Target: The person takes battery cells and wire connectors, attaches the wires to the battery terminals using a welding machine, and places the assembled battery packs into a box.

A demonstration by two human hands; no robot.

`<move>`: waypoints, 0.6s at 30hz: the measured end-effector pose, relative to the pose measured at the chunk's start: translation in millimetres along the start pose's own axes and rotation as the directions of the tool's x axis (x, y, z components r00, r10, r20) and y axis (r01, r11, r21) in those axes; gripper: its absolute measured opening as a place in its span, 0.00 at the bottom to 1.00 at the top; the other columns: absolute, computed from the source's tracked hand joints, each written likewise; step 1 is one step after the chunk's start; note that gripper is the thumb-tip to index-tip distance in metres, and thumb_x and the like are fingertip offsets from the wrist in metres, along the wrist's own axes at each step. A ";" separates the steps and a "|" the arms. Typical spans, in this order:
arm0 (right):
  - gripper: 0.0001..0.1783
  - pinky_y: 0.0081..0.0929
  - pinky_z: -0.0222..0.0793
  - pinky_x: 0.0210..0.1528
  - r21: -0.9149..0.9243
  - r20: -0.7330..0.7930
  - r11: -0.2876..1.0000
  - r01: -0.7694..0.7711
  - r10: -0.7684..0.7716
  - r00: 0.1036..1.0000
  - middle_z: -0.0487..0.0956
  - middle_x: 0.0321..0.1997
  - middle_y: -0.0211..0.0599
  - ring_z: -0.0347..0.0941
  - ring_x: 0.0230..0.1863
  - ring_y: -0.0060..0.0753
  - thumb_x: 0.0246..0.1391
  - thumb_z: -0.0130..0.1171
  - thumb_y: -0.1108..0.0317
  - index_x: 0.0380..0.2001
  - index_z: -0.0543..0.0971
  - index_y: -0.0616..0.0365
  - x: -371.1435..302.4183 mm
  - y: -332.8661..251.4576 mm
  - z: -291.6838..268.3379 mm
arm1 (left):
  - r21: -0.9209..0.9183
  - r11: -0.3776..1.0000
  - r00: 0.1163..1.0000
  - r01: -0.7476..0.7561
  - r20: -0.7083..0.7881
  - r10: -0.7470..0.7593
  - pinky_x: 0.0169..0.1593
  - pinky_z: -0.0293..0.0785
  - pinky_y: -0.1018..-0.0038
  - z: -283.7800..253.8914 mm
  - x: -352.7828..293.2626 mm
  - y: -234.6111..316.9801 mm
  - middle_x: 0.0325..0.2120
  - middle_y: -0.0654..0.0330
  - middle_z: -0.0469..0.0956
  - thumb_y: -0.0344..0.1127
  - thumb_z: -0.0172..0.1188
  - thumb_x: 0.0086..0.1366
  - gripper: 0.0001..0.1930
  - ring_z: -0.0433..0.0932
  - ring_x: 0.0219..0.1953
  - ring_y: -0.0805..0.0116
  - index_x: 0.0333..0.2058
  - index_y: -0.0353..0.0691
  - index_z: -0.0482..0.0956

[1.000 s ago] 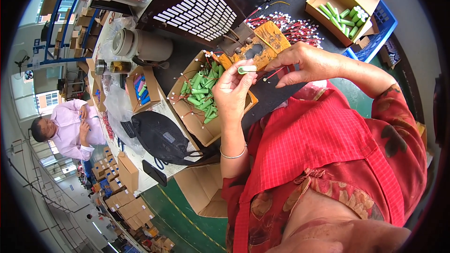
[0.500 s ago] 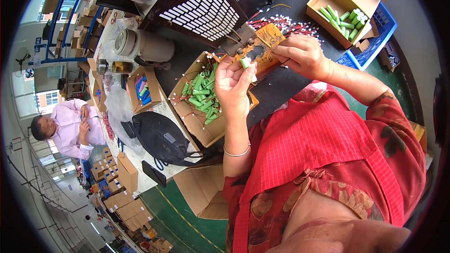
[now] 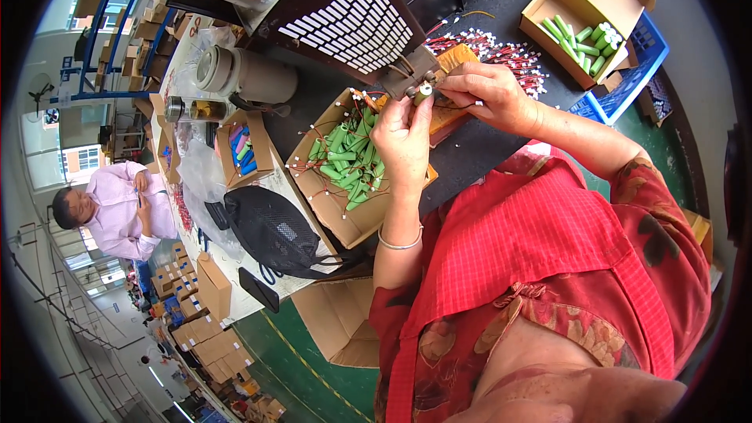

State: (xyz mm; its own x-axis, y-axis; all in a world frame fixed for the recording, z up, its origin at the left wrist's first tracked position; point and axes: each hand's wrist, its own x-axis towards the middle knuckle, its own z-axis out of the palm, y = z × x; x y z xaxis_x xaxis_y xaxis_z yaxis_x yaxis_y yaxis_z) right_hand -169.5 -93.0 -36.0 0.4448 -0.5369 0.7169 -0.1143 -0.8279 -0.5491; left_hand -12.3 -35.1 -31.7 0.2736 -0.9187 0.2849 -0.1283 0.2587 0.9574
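My left hand pinches a green cylindrical battery cell between thumb and fingers, its white-ringed end facing up. The cell is at the metal tips of a bench machine with a dark slotted guard. Close beside it, my right hand has its fingers pinched together at the cell's right side. A small white wire connector shows under those fingers; the wire itself is mostly hidden. Behind the hands lies a yellow-taped block. Left of my left hand, an open carton holds green cells with red leads.
Red wires with white connectors are heaped behind my right hand. A cardboard box of green cells stands at far right by a blue crate. At left are a grey jug, a black mesh bag, a phone and another person.
My left hand has brought the cell up to the machine's tips, and the cell now stands more upright. My right hand has shifted slightly left, toward it. The view has shifted a little.
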 end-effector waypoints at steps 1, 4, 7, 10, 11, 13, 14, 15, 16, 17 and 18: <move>0.13 0.27 0.70 0.29 -0.010 0.031 1.000 -0.019 0.020 0.999 0.74 0.28 0.39 0.74 0.28 0.37 0.41 0.58 0.80 0.34 0.75 0.61 -0.8 -0.1 -0.9 | -0.013 1.000 1.000 0.002 -0.003 -0.002 0.33 0.71 0.82 1.2 0.2 -0.7 0.29 0.61 0.78 0.24 0.59 0.54 0.09 0.74 0.31 0.80 0.36 0.32 0.76; 0.15 0.28 0.68 0.25 -0.022 0.009 0.999 -0.026 0.026 1.000 0.71 0.25 0.36 0.72 0.25 0.38 0.37 0.59 0.79 0.34 0.75 0.58 1.3 1.4 1.0 | -0.028 0.999 1.000 0.016 0.019 -0.016 0.35 0.70 0.82 0.8 3.7 -4.8 0.30 0.62 0.78 0.23 0.59 0.54 0.10 0.74 0.32 0.80 0.37 0.32 0.76; 0.14 0.29 0.67 0.23 -0.017 0.016 1.000 -0.009 0.009 1.000 0.70 0.23 0.32 0.71 0.24 0.36 0.36 0.57 0.78 0.33 0.74 0.57 2.5 -0.2 -0.7 | -0.051 0.997 0.998 0.064 0.015 -0.064 0.39 0.71 0.81 5.3 3.1 9.4 0.33 0.60 0.77 0.21 0.57 0.55 0.10 0.74 0.34 0.77 0.38 0.30 0.75; 0.13 0.29 0.67 0.23 -0.045 0.028 0.999 0.000 0.001 1.000 0.70 0.23 0.32 0.71 0.25 0.36 0.38 0.57 0.77 0.32 0.74 0.56 5.7 -4.0 3.1 | -0.068 0.995 0.997 0.075 0.013 -0.075 0.43 0.71 0.79 -0.5 3.8 8.6 0.36 0.57 0.77 0.20 0.55 0.56 0.10 0.75 0.37 0.75 0.39 0.29 0.74; 0.13 0.29 0.67 0.24 -0.057 0.029 0.998 0.012 -0.010 1.000 0.70 0.23 0.33 0.71 0.25 0.37 0.39 0.58 0.76 0.33 0.75 0.56 6.5 -3.7 3.6 | -0.065 0.995 0.997 0.080 0.016 -0.079 0.43 0.71 0.79 -0.8 4.1 8.3 0.36 0.57 0.77 0.20 0.55 0.56 0.11 0.75 0.37 0.75 0.39 0.29 0.74; 0.13 0.30 0.68 0.24 -0.057 0.002 0.998 -0.005 0.005 1.000 0.71 0.24 0.33 0.71 0.25 0.37 0.40 0.58 0.75 0.35 0.75 0.56 4.3 -5.3 6.8 | -0.021 0.998 0.998 0.058 0.017 -0.058 0.42 0.71 0.79 -4.9 1.6 5.0 0.36 0.58 0.77 0.20 0.55 0.56 0.11 0.75 0.36 0.75 0.40 0.28 0.74; 0.15 0.30 0.69 0.26 -0.094 0.009 0.996 -0.006 0.007 1.000 0.72 0.27 0.34 0.72 0.27 0.38 0.42 0.58 0.75 0.38 0.74 0.57 0.7 -4.0 6.4 | -0.108 0.994 1.000 0.016 -0.007 -0.016 0.41 0.71 0.80 -3.2 -1.2 6.3 0.35 0.59 0.76 0.20 0.56 0.56 0.11 0.74 0.36 0.76 0.40 0.29 0.74; 0.15 0.29 0.70 0.27 -0.089 -0.023 0.996 0.015 -0.017 1.000 0.73 0.29 0.36 0.73 0.28 0.39 0.42 0.58 0.76 0.38 0.74 0.57 -1.0 -7.7 4.5 | -0.090 0.996 0.999 0.026 -0.028 -0.028 0.42 0.71 0.81 -10.6 -6.4 7.0 0.34 0.59 0.76 0.20 0.56 0.56 0.12 0.74 0.36 0.76 0.41 0.28 0.73; 0.16 0.29 0.70 0.28 -0.082 -0.054 0.996 0.035 -0.040 0.998 0.74 0.31 0.38 0.73 0.29 0.40 0.42 0.58 0.76 0.39 0.74 0.58 -3.9 -13.0 1.5 | -0.080 0.996 0.992 0.049 -0.116 -0.058 0.42 0.70 0.81 -18.7 -10.0 13.3 0.33 0.60 0.76 0.20 0.56 0.56 0.12 0.74 0.36 0.76 0.41 0.28 0.72; 0.16 0.29 0.71 0.29 -0.063 -0.029 0.996 0.066 -0.068 0.997 0.74 0.33 0.40 0.73 0.30 0.40 0.42 0.57 0.77 0.39 0.74 0.59 -12.0 -13.2 -3.2 | -0.052 0.997 0.978 0.051 -0.199 -0.060 0.44 0.71 0.80 -30.7 -13.4 20.0 0.36 0.57 0.76 0.20 0.56 0.56 0.13 0.75 0.37 0.74 0.41 0.27 0.72; 0.16 0.29 0.70 0.29 -0.037 0.007 0.995 0.093 -0.093 0.996 0.74 0.33 0.40 0.73 0.30 0.40 0.42 0.57 0.78 0.39 0.74 0.60 -20.0 -14.0 -7.4 | 0.025 0.999 0.966 -0.026 -0.255 0.032 0.45 0.71 0.79 -51.8 -14.9 16.6 0.38 0.53 0.76 0.20 0.55 0.56 0.14 0.75 0.38 0.72 0.43 0.27 0.71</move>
State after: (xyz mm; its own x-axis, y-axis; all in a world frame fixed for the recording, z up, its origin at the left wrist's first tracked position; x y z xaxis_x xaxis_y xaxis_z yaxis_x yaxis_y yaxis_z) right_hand -183.3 -71.9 -39.5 0.4597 -0.4562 0.7620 -0.1048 -0.8798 -0.4636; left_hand 30.9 -1.6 -17.6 0.5033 -0.8036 0.3177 -0.1588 0.2753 0.9481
